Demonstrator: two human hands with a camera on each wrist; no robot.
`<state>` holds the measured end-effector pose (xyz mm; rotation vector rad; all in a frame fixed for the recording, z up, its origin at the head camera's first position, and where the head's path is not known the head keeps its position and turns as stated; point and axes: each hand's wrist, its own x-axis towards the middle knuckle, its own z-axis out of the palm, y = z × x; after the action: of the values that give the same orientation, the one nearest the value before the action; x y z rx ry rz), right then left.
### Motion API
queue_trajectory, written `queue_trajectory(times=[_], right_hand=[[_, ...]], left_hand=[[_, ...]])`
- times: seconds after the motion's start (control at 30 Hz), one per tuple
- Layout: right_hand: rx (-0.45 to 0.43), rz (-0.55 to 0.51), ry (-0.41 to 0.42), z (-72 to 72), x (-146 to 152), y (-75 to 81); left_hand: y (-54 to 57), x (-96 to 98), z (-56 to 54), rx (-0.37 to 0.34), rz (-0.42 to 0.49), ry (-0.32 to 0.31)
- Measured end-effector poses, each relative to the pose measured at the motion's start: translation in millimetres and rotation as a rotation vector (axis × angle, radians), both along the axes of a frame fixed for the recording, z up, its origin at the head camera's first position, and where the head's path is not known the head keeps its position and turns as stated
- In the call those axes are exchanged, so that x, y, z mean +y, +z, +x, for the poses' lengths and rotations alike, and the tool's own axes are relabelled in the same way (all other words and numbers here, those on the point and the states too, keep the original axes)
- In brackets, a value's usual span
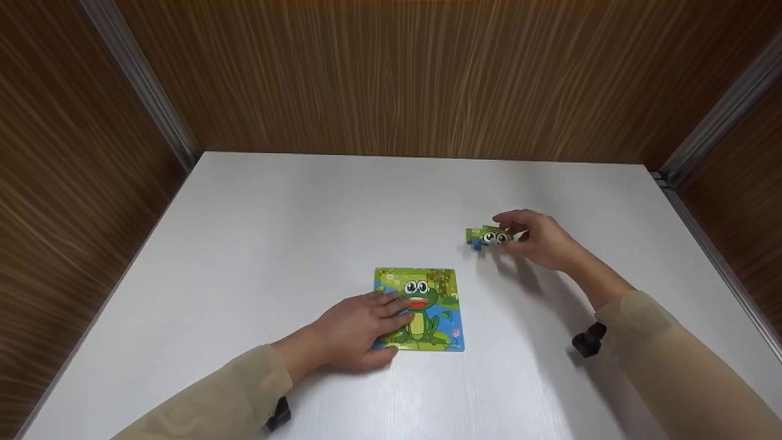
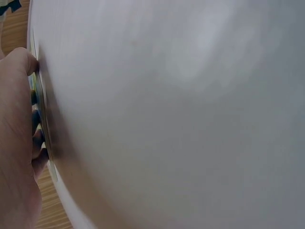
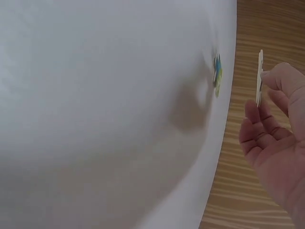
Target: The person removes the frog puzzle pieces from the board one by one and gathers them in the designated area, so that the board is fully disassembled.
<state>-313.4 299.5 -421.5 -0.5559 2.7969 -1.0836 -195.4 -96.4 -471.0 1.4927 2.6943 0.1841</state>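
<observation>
Toward the front of the white rectangular counter [image 1: 293,214] there's a flat, roughly square green-and-blue board [image 1: 431,311] with a cartoon frog on it. It's pretty much square so no obvious long axis, but the frog's head points to the brown wood-grain back wall [image 1: 391,79] and its feet point to the person. The left hand [image 1: 359,328] lies across the board's left side, fingers stretched out and resting on it, not clutching anything.

Up and to the right, the right hand [image 1: 544,240] has its thumb and fingers pinching a small green puzzle piece with big white cartoon eyes [image 1: 496,237], held above the counter. Its eyes side faces up, long axis going roughly left to right; the right wrist view gets it nearly edge-on, just a thin pale strip. Another small blue-and-green puzzle piece [image 3: 217,75] lies on the counter near that hand's shadow.
</observation>
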Motion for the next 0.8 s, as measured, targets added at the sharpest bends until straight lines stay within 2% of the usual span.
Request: queue_trajectory(times=[0.23, 0.47, 0.8], right_hand=[[-0.026, -0.010, -0.036, -2.6, 18.7, -5.3], [-0.041, 0.014, -0.085, -4.7, 37.7, -18.9], [-0.066, 0.034, -0.126, -7.2, 43.2, -27.4]], left_hand=[[-4.3, 0.9, 0.6, -0.008, 0.010, 0.001], [-3.9, 1.7, 1.8, -0.011, 0.006, 0.000], [-2.9, 1.7, 2.5, -0.034, 0.016, 0.005]])
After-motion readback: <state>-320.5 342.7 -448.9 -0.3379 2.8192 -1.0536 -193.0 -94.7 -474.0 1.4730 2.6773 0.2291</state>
